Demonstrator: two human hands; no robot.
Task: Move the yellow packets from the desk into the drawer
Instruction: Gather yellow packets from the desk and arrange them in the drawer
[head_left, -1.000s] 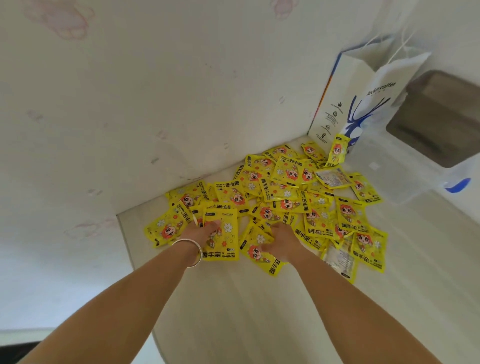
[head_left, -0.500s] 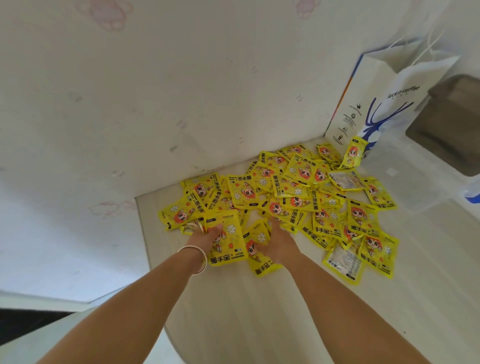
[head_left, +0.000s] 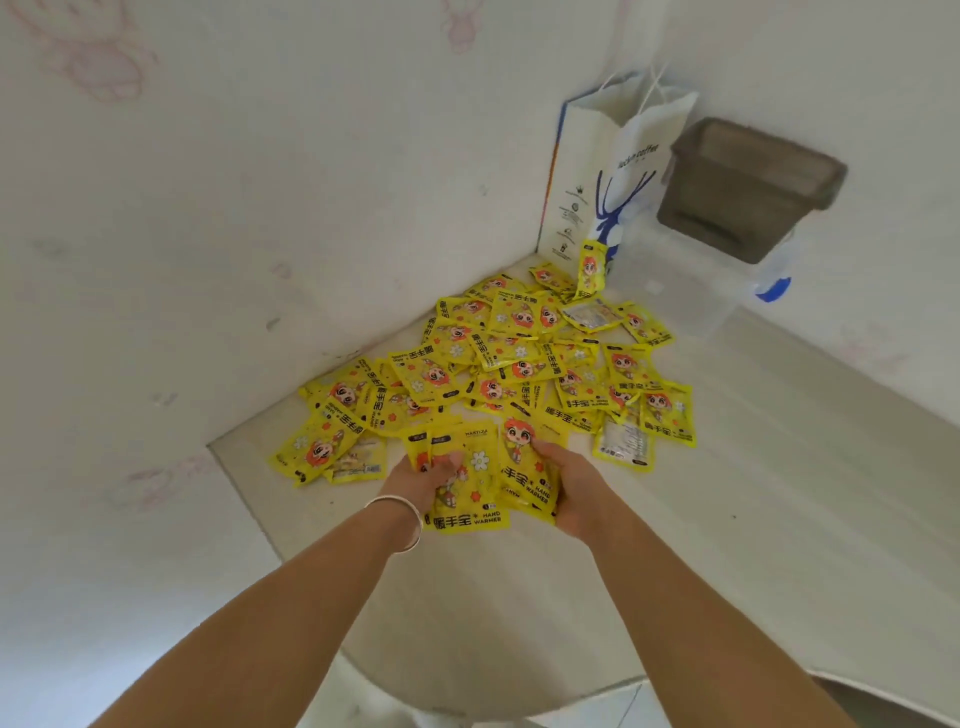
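Note:
A heap of several yellow hand-warmer packets (head_left: 519, 358) lies spread over the pale desk (head_left: 727, 519) in the wall corner. At its near edge my left hand (head_left: 423, 480), with a silver bracelet on the wrist, grips a small stack of yellow packets (head_left: 475, 467). My right hand (head_left: 569, 486) holds the same bunch from the right side, fingers curled round a packet with a cartoon face. The stack is lifted slightly off the desk. No drawer is in view.
A white paper bag with a blue deer print (head_left: 613, 176) stands in the back corner, one packet leaning on it. Right of it sits a clear plastic box (head_left: 691, 286) under a brown tub (head_left: 748, 192). Walls close in the left and back.
Both hands have closed on packets at the pile's near edge and drawn them together toward me, raising them into one bunch. The camera has tilted down and nearer.

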